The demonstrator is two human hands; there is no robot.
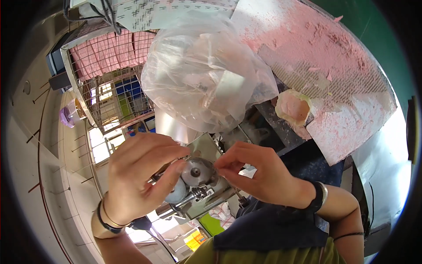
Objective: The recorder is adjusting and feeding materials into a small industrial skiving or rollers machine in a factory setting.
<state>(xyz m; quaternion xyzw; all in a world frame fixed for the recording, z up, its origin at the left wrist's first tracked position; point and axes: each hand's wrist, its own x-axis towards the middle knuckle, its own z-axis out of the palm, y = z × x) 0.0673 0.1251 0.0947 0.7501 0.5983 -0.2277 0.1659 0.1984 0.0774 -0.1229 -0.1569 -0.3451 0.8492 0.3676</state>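
Between my hands is a small machine with a round grey metal disc [196, 171] that has a dark hub at its centre. Below the disc, a shiny metal fitting [200, 192] with a rod sits on a flat metal plate [205, 147]. My left hand [140, 171] is closed at the disc's left side, thumb and fingers pinched together. At the disc's right edge, the thumb and fingertips of my right hand [263, 176] press together. Whatever either pinch holds is too small or hidden to make out. A pale rounded part [176, 192] shows under my left thumb.
A large clear plastic bag [198, 75] bulges just beyond my hands. To its right lie boards covered in pink powder [316, 48] and a yellowish bowl [293, 108] with pink residue. A wire rack [110, 70] with pink cloth stands at left; a purple container [68, 116] is beside it.
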